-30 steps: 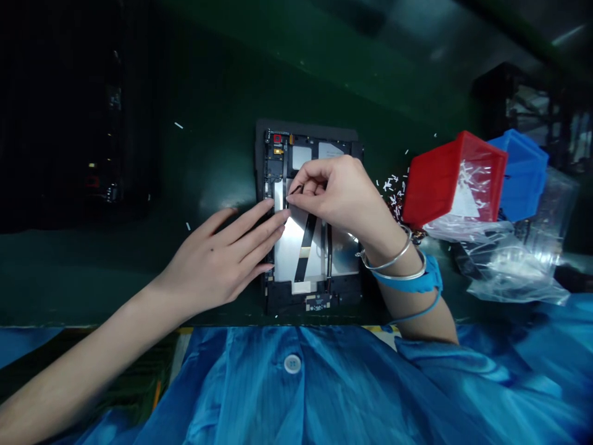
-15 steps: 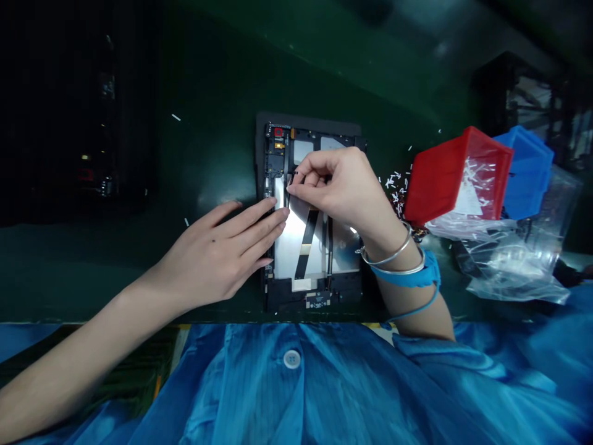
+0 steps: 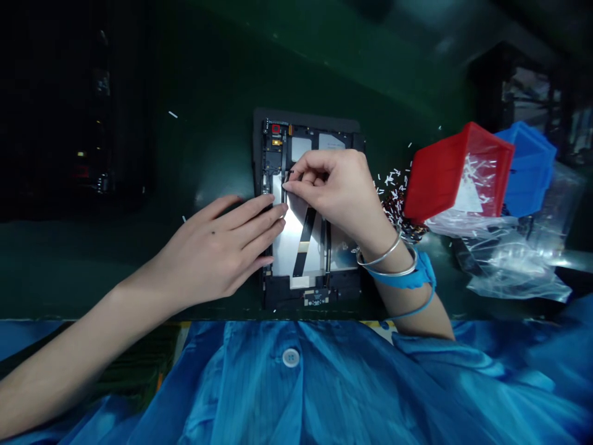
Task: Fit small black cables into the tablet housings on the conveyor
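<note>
An opened tablet (image 3: 312, 247) lies face down, its silver inner plate, black frame and flat cables showing. My left hand (image 3: 217, 244) rests flat over its left edge, fingers stretched, the tips on the plate beside a narrow dark strip. Thumb and forefinger of my right hand (image 3: 331, 182) are pinched together at that strip, in the upper left part of the tablet. A small dark end shows by these fingertips, but what they hold is too small to make out. Below the right hand a wide black ribbon cable (image 3: 303, 244) runs slanting across the plate.
A dark pad (image 3: 306, 116) lies under the tablet on the green table. To the right stand a red bin (image 3: 438, 173) and a blue bin (image 3: 530, 176), with clear plastic bags (image 3: 514, 266) in front. Small white and dark bits (image 3: 393, 201) are scattered by the red bin.
Both hands keep nearly the same pose on the tablet. The right fingertips stay pinched at the narrow strip; the whole view has shifted slightly.
</note>
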Motion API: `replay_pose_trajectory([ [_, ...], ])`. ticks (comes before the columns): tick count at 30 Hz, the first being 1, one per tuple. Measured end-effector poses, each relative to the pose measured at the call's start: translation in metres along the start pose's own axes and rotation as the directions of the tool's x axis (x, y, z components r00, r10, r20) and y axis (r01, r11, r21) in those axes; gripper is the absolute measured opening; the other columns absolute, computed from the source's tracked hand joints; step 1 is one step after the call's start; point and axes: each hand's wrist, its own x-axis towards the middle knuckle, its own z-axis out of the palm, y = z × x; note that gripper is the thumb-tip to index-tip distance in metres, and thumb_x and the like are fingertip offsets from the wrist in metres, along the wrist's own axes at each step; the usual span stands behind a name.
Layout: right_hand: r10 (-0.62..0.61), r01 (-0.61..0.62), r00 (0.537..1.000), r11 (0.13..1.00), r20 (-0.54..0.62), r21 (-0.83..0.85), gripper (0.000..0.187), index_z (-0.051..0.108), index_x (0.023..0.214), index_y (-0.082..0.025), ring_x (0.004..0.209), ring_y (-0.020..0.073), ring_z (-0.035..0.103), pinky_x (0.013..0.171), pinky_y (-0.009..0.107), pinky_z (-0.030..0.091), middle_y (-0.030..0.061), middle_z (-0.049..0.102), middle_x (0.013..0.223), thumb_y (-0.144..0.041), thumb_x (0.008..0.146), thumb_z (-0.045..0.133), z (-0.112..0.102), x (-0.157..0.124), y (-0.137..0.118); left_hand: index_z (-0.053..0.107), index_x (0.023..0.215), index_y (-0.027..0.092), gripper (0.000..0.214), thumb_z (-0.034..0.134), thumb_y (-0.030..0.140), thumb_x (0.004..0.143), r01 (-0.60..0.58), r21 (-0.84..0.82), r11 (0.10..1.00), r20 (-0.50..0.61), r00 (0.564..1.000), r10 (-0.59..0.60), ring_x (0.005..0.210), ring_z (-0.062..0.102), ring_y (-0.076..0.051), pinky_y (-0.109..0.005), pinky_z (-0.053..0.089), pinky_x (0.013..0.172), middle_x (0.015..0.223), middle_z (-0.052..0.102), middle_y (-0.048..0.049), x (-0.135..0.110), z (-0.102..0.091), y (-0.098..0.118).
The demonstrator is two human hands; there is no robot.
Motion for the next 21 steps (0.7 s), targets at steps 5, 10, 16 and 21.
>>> replay_pose_trajectory([
  [5, 0.002, -0.013, 0.976, 0.999, -0.218, -0.052, 0.015, 0.061, 0.100, -0.023, 0.064, 0.0137, 0.056, 0.066, 0.028, 0.041, -0.0051, 0.055, 0.062, -0.025, 0.086, 0.056, -0.008, -0.009, 0.000, 0.054, 0.128, 0.005, 0.041, 0.039, 0.026, 0.097, 0.041, 0.037, 0.998, 0.005, 0.999, -0.042, 0.123, 0.052, -0.033, -0.048, 0.048, 0.092, 0.133, 0.056, -0.0157, 0.012, 0.002, -0.008],
  [10, -0.012, -0.037, 0.949, 0.988, -0.316, -0.151, 0.016, 0.064, 0.095, -0.022, 0.057, 0.0130, 0.052, 0.056, 0.026, 0.036, -0.0034, 0.056, 0.059, -0.033, 0.088, 0.055, -0.028, -0.053, 0.012, 0.049, 0.135, 0.019, 0.041, 0.041, 0.025, 0.095, 0.204, -0.151, 0.967, 0.004, 0.979, -0.205, 0.130, 0.046, -0.030, -0.049, 0.045, 0.101, 0.138, 0.054, -0.0073, 0.016, -0.001, -0.014],
  [16, 0.197, -0.273, 0.953, 0.889, -0.232, -0.368, 0.039, 0.067, 0.097, -0.016, 0.049, 0.0148, 0.050, 0.047, 0.026, 0.026, 0.0005, 0.057, 0.055, -0.051, 0.087, 0.053, -0.019, -0.118, 0.043, 0.038, 0.142, 0.032, 0.057, 0.054, 0.021, 0.089, 0.569, -0.263, 0.780, -0.144, 0.776, -0.614, 0.130, 0.043, -0.034, -0.057, 0.041, 0.105, 0.144, 0.045, -0.0081, -0.014, 0.004, 0.035],
  [21, 0.267, -0.267, 0.963, 0.964, -0.044, -0.008, 0.051, 0.062, 0.111, -0.012, 0.055, 0.0136, 0.055, 0.055, 0.026, 0.037, -0.0004, 0.063, 0.062, -0.055, 0.086, 0.054, -0.011, -0.123, 0.037, 0.017, 0.148, 0.046, 0.076, 0.054, 0.027, 0.084, 0.610, -0.343, 0.714, 0.034, 0.768, -0.639, 0.126, 0.049, -0.037, -0.055, 0.054, 0.094, 0.151, 0.037, 0.0014, -0.038, 0.008, 0.075],
])
